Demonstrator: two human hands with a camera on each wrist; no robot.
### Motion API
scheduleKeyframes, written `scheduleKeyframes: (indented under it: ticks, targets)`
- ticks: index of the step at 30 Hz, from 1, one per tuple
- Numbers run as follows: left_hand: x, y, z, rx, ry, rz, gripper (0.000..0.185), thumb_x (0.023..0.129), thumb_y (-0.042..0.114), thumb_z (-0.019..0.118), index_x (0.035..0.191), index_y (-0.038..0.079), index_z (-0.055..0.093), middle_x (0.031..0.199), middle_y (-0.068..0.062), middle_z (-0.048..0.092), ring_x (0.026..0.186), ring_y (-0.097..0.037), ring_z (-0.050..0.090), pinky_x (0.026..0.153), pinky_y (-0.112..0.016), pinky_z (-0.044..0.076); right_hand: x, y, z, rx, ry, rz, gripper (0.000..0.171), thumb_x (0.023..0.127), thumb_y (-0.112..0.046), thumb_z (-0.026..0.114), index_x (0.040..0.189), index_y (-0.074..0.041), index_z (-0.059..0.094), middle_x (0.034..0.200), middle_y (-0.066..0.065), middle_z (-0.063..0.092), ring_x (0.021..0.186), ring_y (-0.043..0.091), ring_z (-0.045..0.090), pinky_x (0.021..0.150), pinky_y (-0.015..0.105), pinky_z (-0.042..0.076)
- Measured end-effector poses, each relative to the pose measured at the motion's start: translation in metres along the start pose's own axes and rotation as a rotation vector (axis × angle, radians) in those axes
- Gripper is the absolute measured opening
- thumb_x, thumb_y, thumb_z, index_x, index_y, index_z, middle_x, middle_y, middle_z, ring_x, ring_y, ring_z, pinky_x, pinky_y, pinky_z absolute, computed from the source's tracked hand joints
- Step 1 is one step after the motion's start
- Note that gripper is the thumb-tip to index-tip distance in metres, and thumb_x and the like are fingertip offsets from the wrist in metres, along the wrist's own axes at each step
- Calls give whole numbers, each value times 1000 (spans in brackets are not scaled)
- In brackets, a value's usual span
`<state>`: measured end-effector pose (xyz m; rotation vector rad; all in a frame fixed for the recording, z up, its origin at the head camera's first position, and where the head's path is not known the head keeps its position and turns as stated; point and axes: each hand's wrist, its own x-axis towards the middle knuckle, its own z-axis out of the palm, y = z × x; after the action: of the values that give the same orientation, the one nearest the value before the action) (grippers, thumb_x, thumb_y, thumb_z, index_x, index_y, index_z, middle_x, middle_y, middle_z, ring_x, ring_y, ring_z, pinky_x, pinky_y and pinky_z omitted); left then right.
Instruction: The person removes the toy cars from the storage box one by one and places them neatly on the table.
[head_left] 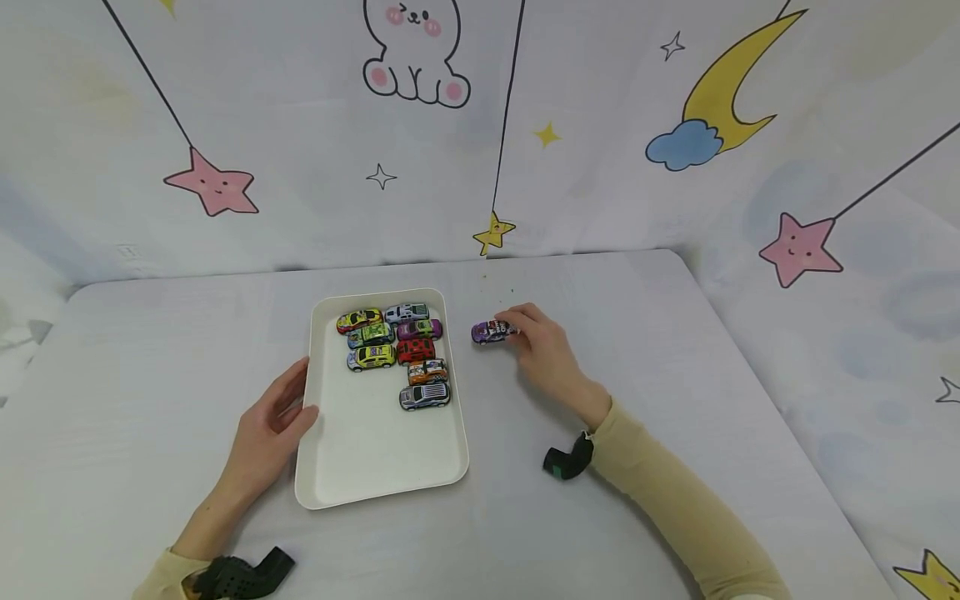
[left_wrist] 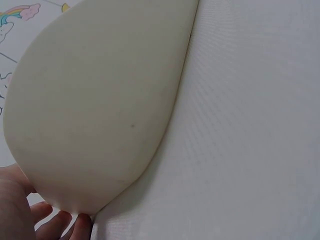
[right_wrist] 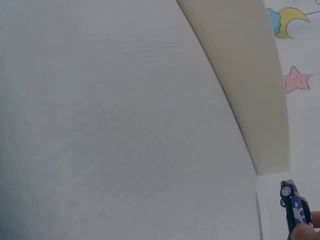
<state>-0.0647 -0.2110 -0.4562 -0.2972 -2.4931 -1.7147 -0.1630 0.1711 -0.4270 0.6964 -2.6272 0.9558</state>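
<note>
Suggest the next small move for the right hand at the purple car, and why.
Probably lift the purple toy car and carry it left over the rim of the white tray. The right hand has its fingertips on the car, which sits on the table just outside the tray. Eight cars are already inside, and the left hand steadies the tray's edge.

bare table (head_left: 637,350) right of tray (head_left: 375,467), toy cars (head_left: 397,350) crowding tray's far half
</note>
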Motion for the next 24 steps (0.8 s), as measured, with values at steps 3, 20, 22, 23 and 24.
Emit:
scheduleKeyframes:
  ticks: [3, 20, 22, 23, 24]
  targets:
    - [0, 0, 0, 10, -1, -4, 62, 98, 3, 59, 155, 6, 35, 153, -23, 41, 129, 11, 44, 98, -3, 40, 0, 8, 1, 0, 11, 18, 34, 89, 10, 66, 121, -2, 68, 117, 14, 64, 99, 27, 66, 82, 40, 58]
    - [1, 0, 0, 6, 0, -6, 62, 98, 2, 60, 155, 7, 35, 153, -24, 42, 129, 11, 44, 98, -3, 41, 1, 36, 5, 6, 39, 30, 29, 93, 3, 65, 121, -1, 67, 119, 14, 65, 107, 29, 60, 88, 43, 54]
    - [1, 0, 0, 1, 2, -4, 62, 97, 1, 59, 154, 7, 36, 153, -24, 42, 129, 11, 44, 98, -3, 41, 1, 38, 6, 3, 42, 24, 28, 93, 3, 65, 121, -1, 68, 119, 14, 65, 108, 30, 57, 90, 43, 52]
    - [1, 0, 0, -1, 3, -3, 62, 97, 1, 59, 154, 7, 36, 153, -24, 42, 129, 11, 44, 98, -3, 41, 1, 38, 6, 2, 46, 20, 28, 93, 3, 65, 120, -1, 68, 119, 14, 65, 107, 30, 56, 90, 43, 51]
    - [1, 0, 0, -3, 3, -3, 62, 97, 1, 59, 154, 7, 36, 153, -24, 42, 129, 10, 44, 98, -3, 41, 1, 39, 7, 3, 49, 15, 28, 92, 3, 66, 120, -1, 68, 119, 15, 66, 107, 30, 55, 90, 44, 51]
